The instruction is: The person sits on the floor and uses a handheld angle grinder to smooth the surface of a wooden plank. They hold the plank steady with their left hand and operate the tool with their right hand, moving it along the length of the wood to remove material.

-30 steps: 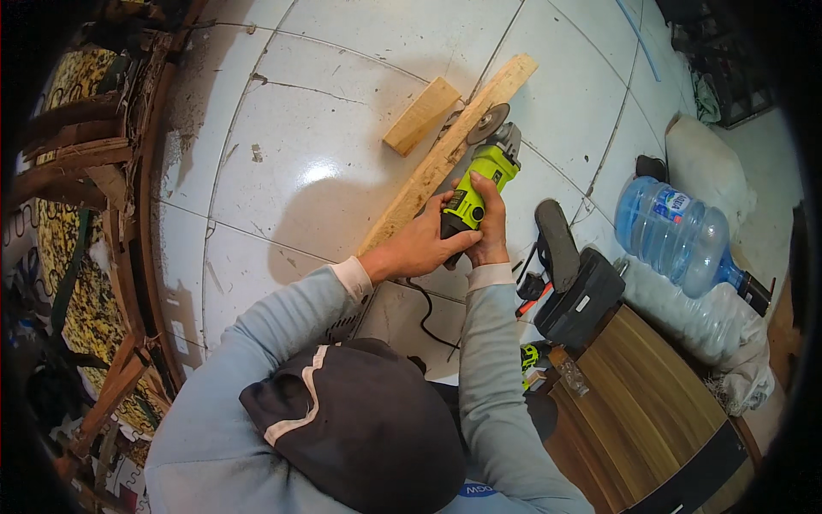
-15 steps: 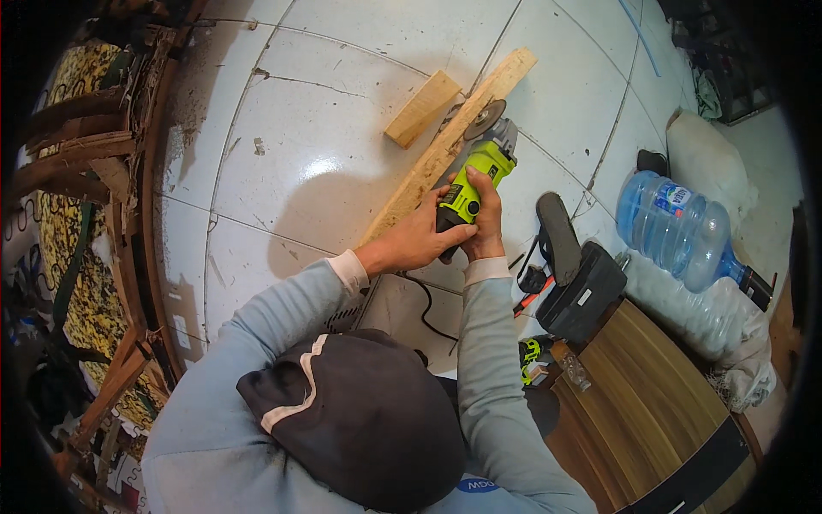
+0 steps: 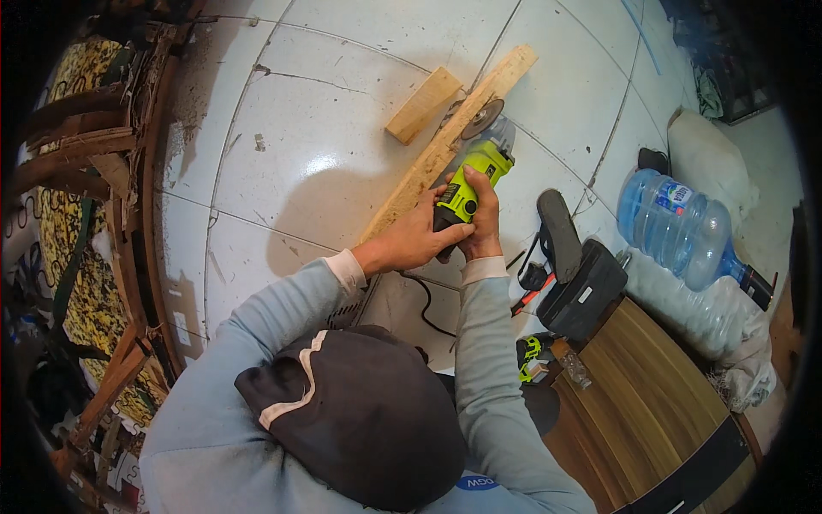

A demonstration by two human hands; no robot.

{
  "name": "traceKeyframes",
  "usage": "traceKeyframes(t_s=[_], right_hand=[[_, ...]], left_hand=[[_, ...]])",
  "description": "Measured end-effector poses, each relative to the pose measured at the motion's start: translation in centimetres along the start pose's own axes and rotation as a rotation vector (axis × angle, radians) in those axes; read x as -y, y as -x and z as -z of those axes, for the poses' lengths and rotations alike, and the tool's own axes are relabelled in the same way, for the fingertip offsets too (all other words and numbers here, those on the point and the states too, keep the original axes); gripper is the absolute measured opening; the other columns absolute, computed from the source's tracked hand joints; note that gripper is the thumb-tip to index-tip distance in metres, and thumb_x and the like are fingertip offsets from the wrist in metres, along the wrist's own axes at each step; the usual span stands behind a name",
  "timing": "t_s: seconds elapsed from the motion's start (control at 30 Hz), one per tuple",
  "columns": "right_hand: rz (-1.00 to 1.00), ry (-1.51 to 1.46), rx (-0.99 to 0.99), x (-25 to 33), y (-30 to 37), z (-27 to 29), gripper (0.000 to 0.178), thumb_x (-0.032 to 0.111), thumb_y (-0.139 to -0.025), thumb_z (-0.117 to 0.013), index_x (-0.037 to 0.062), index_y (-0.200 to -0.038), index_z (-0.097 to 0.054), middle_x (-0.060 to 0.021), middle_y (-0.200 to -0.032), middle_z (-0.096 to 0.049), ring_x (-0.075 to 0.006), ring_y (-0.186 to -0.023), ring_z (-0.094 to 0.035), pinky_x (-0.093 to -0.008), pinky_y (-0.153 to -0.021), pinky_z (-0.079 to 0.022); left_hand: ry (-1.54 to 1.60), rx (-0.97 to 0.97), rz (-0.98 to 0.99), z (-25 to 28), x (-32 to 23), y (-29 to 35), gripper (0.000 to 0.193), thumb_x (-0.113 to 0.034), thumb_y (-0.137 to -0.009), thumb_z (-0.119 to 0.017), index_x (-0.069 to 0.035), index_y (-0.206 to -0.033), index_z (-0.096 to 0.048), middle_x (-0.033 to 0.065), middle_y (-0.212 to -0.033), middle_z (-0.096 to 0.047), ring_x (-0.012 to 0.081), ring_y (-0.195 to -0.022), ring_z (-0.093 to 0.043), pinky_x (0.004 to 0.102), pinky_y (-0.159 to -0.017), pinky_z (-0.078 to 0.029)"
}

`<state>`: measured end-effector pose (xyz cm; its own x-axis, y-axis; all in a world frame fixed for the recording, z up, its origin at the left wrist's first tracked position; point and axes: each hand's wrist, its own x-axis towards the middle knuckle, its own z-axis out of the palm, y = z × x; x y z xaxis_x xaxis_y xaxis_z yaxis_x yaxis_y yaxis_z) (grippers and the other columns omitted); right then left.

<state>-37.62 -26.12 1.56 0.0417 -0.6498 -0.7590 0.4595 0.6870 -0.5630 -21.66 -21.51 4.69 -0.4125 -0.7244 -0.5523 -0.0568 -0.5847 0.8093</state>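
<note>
- Left hand [image 3: 407,238] and right hand [image 3: 485,221] wrap my grinder [image 3: 461,196], likely for steadiness.
- Its disc [image 3: 483,119], at the plank's [image 3: 441,150] side, lies apart from both hands.

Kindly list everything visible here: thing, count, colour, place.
Angle grinder: 1, green-black, both hands
Disc: 1, grey, grinder's head
Long board: 1, pale, beside disc
Wood block: 1, pale, left of board
Cable: 1, black, below hands
Case: 1, black, right
Bottle: 1, blue, far right
Sacks: 2, whitish, beside bottle
Panel: 1, brown, lower right
Frame: 1, brown, left
Tiles: several, white, floor
Cap: 1, dark, lower middle
Sleeves: 2, blue-grey, forearms
Left hand, right hand: 2, bare, on grinder
</note>
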Motion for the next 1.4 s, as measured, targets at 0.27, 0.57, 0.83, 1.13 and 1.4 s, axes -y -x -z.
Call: traceKeyframes(t_s=[0.27, 0.57, 0.83, 1.13, 1.4], right_hand=[[-0.005, 0.011, -0.003, -0.2, 0.4, -0.3, 0.038, 0.035, -0.091, -0.074, 0.0012, -0.104, -0.062, -0.0117, -0.082, -0.067, -0.0244, -0.069, -0.070, -0.0374, -0.067, -0.063], [-0.004, -0.007, -0.013, -0.5, 0.4, -0.3, 0.036, 0.035, -0.091, -0.074, 0.0029, -0.104, -0.063, -0.0100, -0.085, -0.068, -0.0234, -0.071, -0.070, -0.0381, -0.067, -0.063], [0.012, 0.011, 0.020, -0.3, 1.0, -0.6, 0.034, 0.033, -0.093, -0.073, 0.0044, -0.107, -0.061, -0.0089, -0.090, -0.067, -0.0212, -0.076, -0.071, -0.0385, -0.069, -0.064], [0.013, -0.011, 0.007, -0.8, 1.1, -0.4, 0.033, 0.030, -0.094, -0.073, 0.0026, -0.110, -0.062, -0.0093, -0.089, -0.069, -0.0203, -0.073, -0.071, -0.0339, -0.067, -0.061], [-0.003, 0.010, 0.009, -1.0, 1.3, -0.4, 0.033, 0.031, -0.093, -0.073, 0.0041, -0.107, -0.060, -0.0088, -0.090, -0.068, -0.0212, -0.074, -0.071, -0.0382, -0.068, -0.064]], left_hand=[[0.078, 0.031, 0.020, 0.1, 0.1, 0.2, 0.100, -0.047, -0.098, -0.072, 0.003, -0.165, -0.016, 0.0204, -0.131, -0.061, 0.0196, -0.090, -0.070, 0.0315, -0.073, -0.057], [0.098, 0.015, -0.021, -0.2, 0.3, 0.4, 0.097, -0.042, -0.100, -0.072, 0.004, -0.164, -0.015, 0.0140, -0.110, -0.067, 0.0143, -0.073, -0.068, 0.0283, -0.062, -0.054], [0.039, -0.011, -0.048, -0.2, 1.1, 0.4, 0.101, -0.049, -0.099, -0.071, 0.006, -0.163, -0.016, 0.0243, -0.138, -0.056, 0.0198, -0.091, -0.070, 0.0305, -0.068, -0.057], [0.046, 0.046, 0.062, 0.3, -0.3, 1.1, 0.104, -0.051, -0.097, -0.072, 0.012, -0.159, -0.018, 0.0236, -0.118, -0.068, 0.0241, -0.087, -0.073, 0.0353, -0.079, -0.058], [0.091, 0.035, 0.063, 0.1, -0.2, 1.5, 0.099, -0.046, -0.099, -0.071, 0.005, -0.163, -0.016, 0.0153, -0.112, -0.067, 0.0148, -0.078, -0.070, 0.0280, -0.059, -0.052]])
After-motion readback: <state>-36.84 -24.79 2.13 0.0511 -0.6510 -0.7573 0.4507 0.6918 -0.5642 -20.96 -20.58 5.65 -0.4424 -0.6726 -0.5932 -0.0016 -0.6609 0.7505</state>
